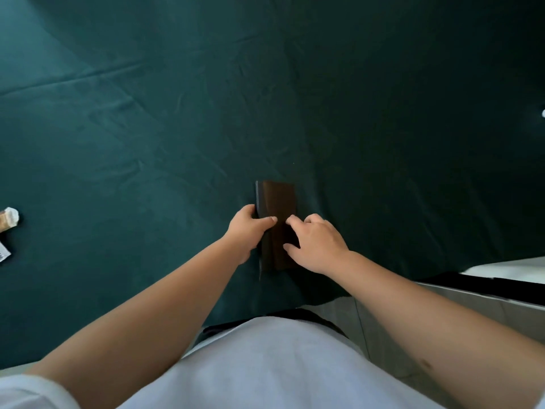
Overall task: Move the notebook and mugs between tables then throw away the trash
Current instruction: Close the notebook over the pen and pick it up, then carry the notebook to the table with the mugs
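A dark brown notebook [278, 202] lies on the green tablecloth [147, 143] near the table's front edge. My left hand [249, 231] grips its left edge, thumb on the cover. My right hand [317, 245] rests on the cover's near right part, fingers spread and touching it. Crumpled trash [8, 219] sits at the far left edge of the view, with a paper scrap [4, 255] just below it. No mugs are visible.
A white surface [507, 271] shows at the right beyond the cloth's edge, with grey floor tiles [383, 335] below it. A small white object [543, 113] peeks in at the right border. My white shirt fills the bottom.
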